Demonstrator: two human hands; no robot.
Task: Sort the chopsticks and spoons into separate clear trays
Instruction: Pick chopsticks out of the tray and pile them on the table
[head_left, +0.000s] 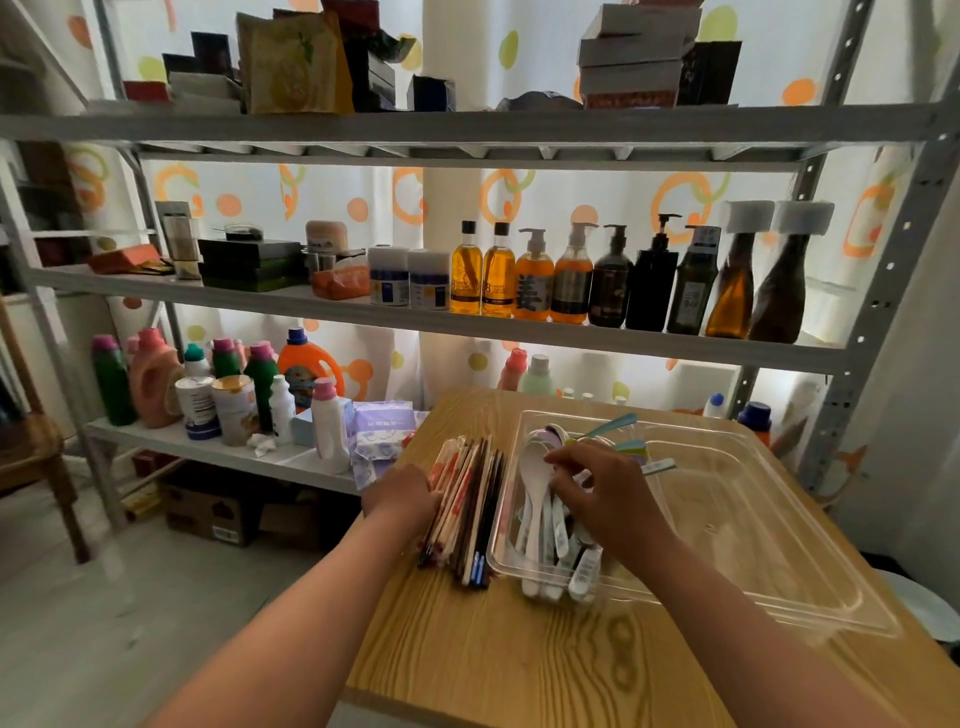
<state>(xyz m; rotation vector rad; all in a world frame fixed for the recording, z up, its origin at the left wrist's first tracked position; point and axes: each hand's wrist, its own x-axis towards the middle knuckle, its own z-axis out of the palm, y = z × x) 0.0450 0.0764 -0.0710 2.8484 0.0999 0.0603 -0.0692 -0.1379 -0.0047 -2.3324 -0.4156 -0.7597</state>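
Right hand (597, 493) is down inside the clear tray (779, 525), fingers curled over the spoons (535, 483) and seemingly clamped on a few handles; spoons sit heaped at the tray's left end, white ones in front, a few coloured ones toward its far rim; rest of the tray bare.

Left hand (400, 496) is pressed to the outer side of the chopsticks (470, 512); its fingertips are hidden by the bundle, so can't tell if it clasps or just steadies; bundle lies just left of the tray, parallel to its short wall, on the wooden table (493, 660); no second tray visible under it, can't confirm.

Step, as I judge it: tidying spoons in their tray while holding chopsticks together; sorting looks nearly split, but chopsticks still need a tray of their own.

Next move calls for lifting the whole bundle without it fanning.

Behind the tray: metal shelving (467, 130) with bottles and boxes; nothing blocks the hands; the table's left edge runs close by the bundle, so sticks may roll off.
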